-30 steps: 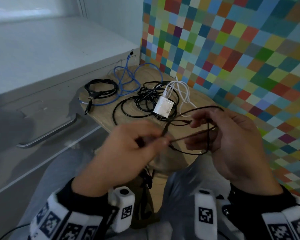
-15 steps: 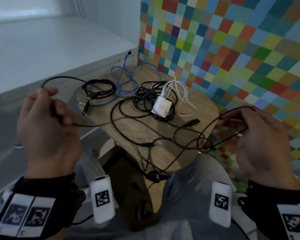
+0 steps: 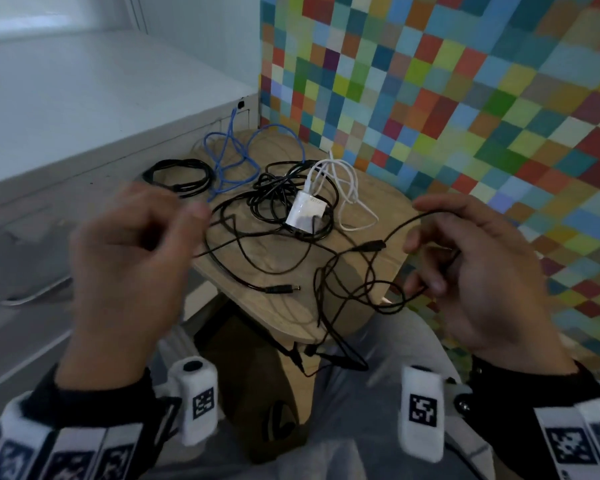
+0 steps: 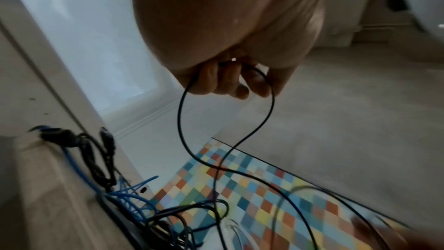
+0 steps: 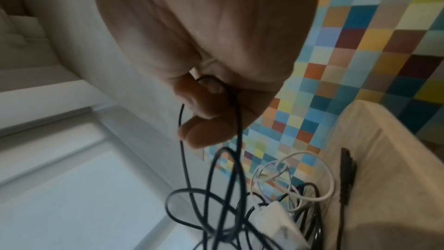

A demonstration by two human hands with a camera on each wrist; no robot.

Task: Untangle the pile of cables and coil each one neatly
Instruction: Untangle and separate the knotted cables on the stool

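Observation:
A thin black cable [image 3: 329, 271] runs between both hands above the small wooden table [image 3: 291, 313]. My left hand [image 3: 132, 258] grips one stretch of it in curled fingers [image 4: 223, 81], a loop [image 4: 182, 121] hanging below. My right hand [image 3: 465, 271] holds loose loops of the same cable [image 5: 238, 121] in its curled fingers. On the table lie a white charger [image 3: 305, 213] with its white cord [image 3: 347, 188], a tangle of black cable [image 3: 274, 199], a coiled black cable [image 3: 181, 176] and a blue cable [image 3: 229, 157].
A white cabinet [image 3: 84, 109] stands at the left, and a wall of coloured squares [image 3: 465, 98] at the right. A black plug end [image 3: 281, 289] lies near the table's front edge. More cable [image 3: 326, 355] hangs off that edge over my lap.
My left hand has come back in from the far left toward the table's middle. My right hand has stayed at the right with its loops. The cable between them has slackened.

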